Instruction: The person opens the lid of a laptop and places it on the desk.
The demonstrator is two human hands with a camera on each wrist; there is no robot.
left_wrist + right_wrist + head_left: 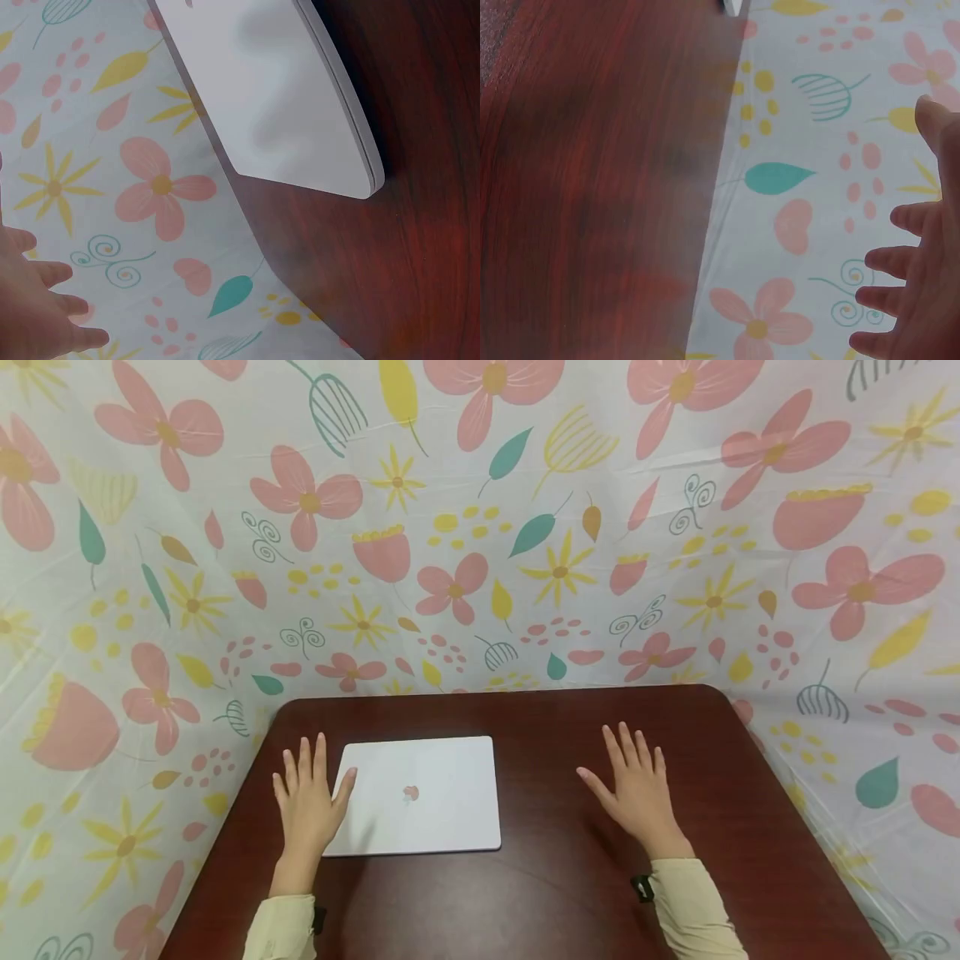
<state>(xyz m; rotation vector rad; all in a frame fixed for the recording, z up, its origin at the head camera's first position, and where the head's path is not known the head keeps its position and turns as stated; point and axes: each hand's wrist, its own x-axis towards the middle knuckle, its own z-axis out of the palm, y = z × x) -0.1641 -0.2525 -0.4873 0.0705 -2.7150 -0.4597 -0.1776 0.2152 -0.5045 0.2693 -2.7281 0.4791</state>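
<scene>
One closed laptop [412, 806], unheld

Lies on the worktop [562, 893], lower frame, left of centre. Left hand [308, 810] hovers by its left edge; right hand [641, 797], lower right. Both sets of fingers spread, gripping nothing. Judged stiff, slippery, fragile; hold by both short edges.

White laptop [450, 802], reddish-brown table [555, 760], pink-flowered backdrop [480, 527]

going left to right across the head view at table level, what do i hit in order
left hand → closed laptop → right hand
</scene>
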